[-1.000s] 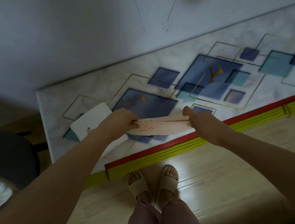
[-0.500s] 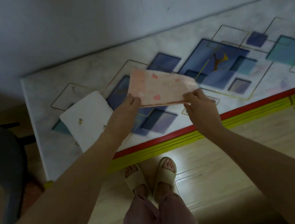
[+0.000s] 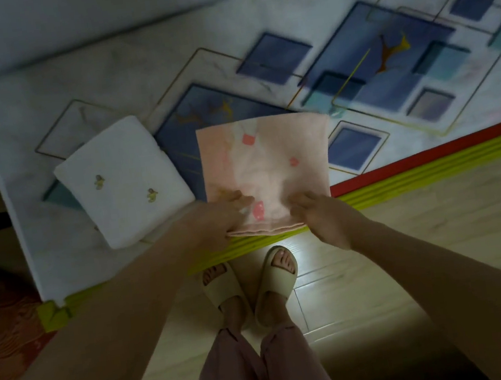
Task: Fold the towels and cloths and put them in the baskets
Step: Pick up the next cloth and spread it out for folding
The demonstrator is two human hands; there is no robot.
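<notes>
Pink cloth point(image 3: 266, 162) with red spots, white towel point(image 3: 122, 182) with small yellow motifs.

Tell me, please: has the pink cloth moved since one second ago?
Yes. The pink cloth was held above the table; now it lies flat at the table's near edge, beside the folded white towel.

Two towels point(image 3: 267, 168); two hands point(image 3: 214, 218)

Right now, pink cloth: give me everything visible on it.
The pink cloth looks like soft terry, pale pink with a few darker pink motifs. It lies folded and flat on the patterned table, its near edge showing stacked layers that overhang the table's front edge. The left hand and right hand both rest on its near corners. The white towel lies just beside it.
</notes>
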